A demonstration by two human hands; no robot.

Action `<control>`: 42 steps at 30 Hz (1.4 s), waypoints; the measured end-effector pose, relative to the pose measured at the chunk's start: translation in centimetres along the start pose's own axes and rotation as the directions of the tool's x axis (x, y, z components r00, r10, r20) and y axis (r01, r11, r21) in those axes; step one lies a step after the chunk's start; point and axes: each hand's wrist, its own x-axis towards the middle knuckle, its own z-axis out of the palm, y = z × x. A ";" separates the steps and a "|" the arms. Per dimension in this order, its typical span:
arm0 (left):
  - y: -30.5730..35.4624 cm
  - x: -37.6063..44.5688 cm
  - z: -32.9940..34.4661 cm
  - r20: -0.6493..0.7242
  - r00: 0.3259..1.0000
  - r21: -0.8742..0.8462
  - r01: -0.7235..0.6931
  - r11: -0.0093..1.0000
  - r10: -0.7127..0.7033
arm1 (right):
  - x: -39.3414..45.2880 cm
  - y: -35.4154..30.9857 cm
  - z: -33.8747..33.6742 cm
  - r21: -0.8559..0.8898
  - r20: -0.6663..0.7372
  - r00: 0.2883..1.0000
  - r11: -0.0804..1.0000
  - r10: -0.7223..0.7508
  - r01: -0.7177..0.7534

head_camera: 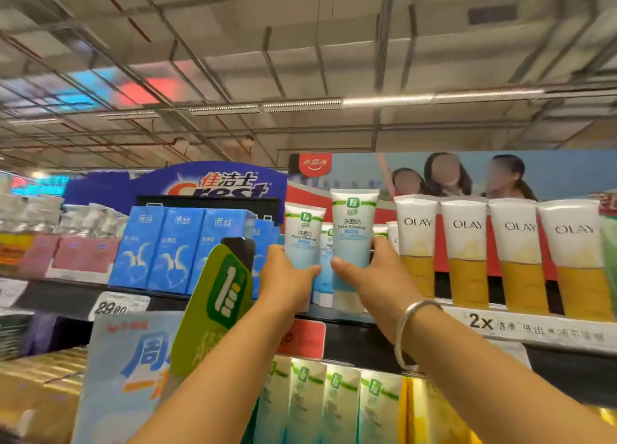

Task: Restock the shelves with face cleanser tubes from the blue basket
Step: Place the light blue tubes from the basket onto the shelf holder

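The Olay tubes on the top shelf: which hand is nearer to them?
Right. The right hand grips a face cleanser tube just beside the Olay tubes; the left hand holds another tube farther left.

Both arms up at top shelf (pixel 377 316). L hand (pixel 283 273) grips a white/blue face cleanser tube (pixel 303 236), upright. R hand (pixel 370 273) grips a taller tube (pixel 352 240) just beside it, at 3 o'clock. Third tube (pixel 326 260) stands between them, further back. Silver bangle (pixel 409 330) on R wrist. Olay tubes (pixel 467 253) in a row at 3 o'clock; blue boxes (pixel 173 250) at 9 o'clock. Green tag (pixel 217 306) near L forearm.
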 end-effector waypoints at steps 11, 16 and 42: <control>0.2 2.7 2.2 0.012 0.996 0.180 0.087 0.980 -0.091 | 4.6 1.5 0.4 -0.296 -0.106 0.962 0.916 0.251 -0.272; 0.0 3.0 1.8 0.003 0.997 0.346 0.069 0.936 -0.074 | 5.8 1.7 1.1 -0.415 -0.119 0.951 0.856 0.285 -0.308; -1.6 4.5 4.4 0.021 0.989 0.374 0.130 0.918 -0.149 | 6.8 4.1 0.1 -0.586 -0.099 0.954 0.758 0.284 -0.287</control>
